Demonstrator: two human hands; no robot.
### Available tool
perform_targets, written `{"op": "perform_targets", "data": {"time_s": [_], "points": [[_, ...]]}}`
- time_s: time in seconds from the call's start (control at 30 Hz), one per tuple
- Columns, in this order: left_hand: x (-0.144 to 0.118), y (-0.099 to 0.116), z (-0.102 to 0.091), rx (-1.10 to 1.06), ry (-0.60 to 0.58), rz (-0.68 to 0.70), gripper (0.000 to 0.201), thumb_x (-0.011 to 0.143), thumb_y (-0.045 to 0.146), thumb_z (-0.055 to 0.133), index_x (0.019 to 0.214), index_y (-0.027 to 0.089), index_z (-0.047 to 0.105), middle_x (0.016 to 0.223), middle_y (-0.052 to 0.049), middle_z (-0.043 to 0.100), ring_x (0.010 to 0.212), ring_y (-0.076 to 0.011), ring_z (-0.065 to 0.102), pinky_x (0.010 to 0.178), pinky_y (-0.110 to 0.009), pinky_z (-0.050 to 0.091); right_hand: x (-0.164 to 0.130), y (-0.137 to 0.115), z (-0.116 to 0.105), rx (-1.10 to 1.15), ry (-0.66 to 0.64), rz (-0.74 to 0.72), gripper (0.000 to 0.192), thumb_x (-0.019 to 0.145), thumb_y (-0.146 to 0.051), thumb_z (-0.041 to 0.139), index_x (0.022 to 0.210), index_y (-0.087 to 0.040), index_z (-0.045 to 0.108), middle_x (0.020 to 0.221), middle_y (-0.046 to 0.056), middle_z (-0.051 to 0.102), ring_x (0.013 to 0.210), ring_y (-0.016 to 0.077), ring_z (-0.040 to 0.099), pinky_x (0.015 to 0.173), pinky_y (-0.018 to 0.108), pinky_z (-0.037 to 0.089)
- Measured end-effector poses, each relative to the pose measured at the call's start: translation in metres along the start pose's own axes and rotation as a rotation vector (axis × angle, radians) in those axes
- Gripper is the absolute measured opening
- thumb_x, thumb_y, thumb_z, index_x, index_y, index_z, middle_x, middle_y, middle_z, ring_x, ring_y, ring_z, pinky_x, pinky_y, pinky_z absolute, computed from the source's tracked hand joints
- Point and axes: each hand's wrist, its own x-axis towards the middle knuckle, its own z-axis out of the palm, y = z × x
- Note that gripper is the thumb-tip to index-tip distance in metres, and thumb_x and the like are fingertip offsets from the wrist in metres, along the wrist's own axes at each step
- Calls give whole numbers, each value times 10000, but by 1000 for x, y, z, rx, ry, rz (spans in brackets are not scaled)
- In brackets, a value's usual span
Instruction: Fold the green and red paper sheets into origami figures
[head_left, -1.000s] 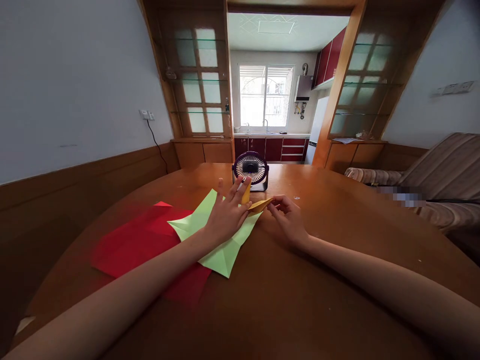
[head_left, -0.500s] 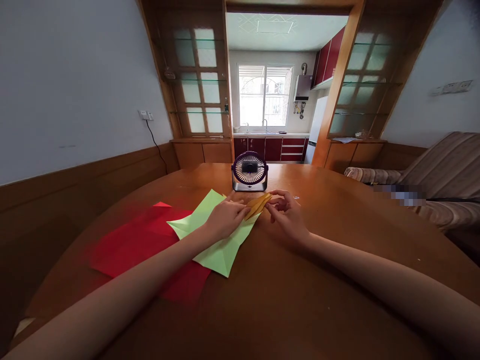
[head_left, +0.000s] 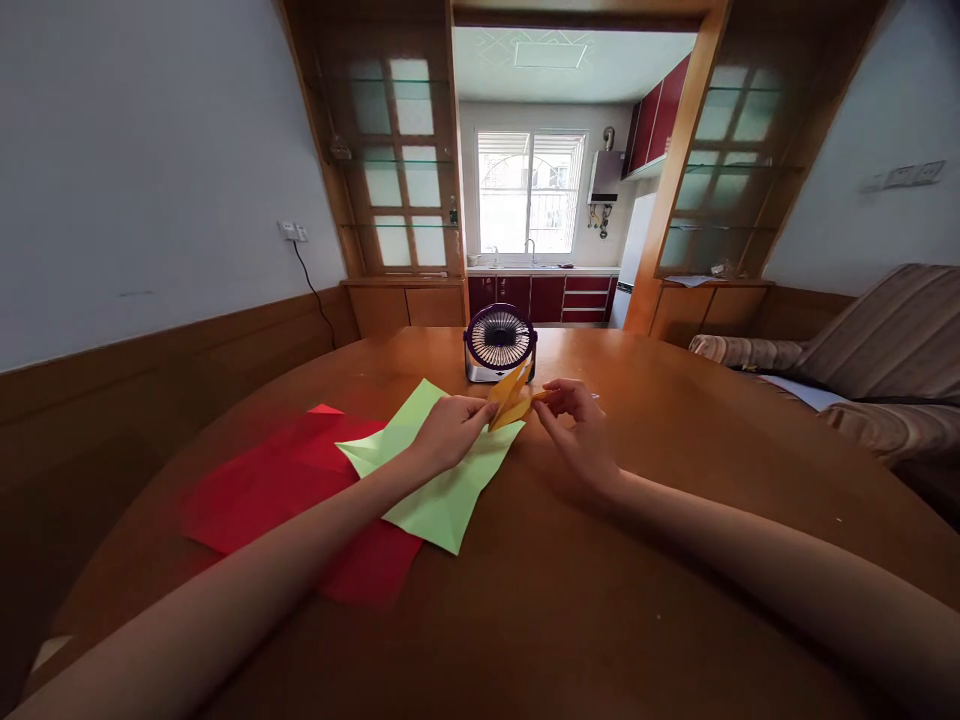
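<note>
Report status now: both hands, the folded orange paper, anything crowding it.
Left hand and right hand both pinching the orange paper, lifted off the table. Green sheet beneath, over red sheet. Small fan right behind.

Round wooden table (head_left: 570,620); grey walls over wood wainscot (head_left: 150,360); glass-shelved wooden cabinets (head_left: 401,170) flank kitchen opening; bright window (head_left: 531,190), red kitchen cupboards (head_left: 551,297); striped sofa (head_left: 877,350) beyond table's right edge.
</note>
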Motion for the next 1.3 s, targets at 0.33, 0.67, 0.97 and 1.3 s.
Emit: {"op": "perform_targets", "data": {"time_s": [0.33,0.67,0.97,1.3], "points": [[14,-13,-4,-747,130,-445,236,719,366,672,694,132,648,698,-55,649,630,-157,598,593,-259,469,-3,0,-4,-227,-416,-524,122,841,-162,578,879,-269,623,1080,36,688,1054,237,618,1058,532,346],[7,-2,0,-939,-41,-371,346,757,426,726,901,112,715,975,-128,713,863,-209,664,753,-321,546,-5,1,-5,-159,-606,-470,189,909,-254,514,1088,-235,571,1240,80,611,1214,237,531,1121,515,307],[-5,15,16,-744,-35,-227,240,665,353,805,724,144,703,765,-31,664,691,-132,592,613,-243,516,-7,-9,8,-27,-224,-83,239,776,-390,735,831,-214,583,955,53,550,897,196,558,796,370,503],[-2,-1,12,-880,-102,-208,286,680,351,806,803,129,676,836,-30,667,735,-129,621,706,-272,523,-1,-7,10,662,-276,408,176,681,-294,782,722,-209,634,906,14,642,829,158,597,791,331,499]]}}
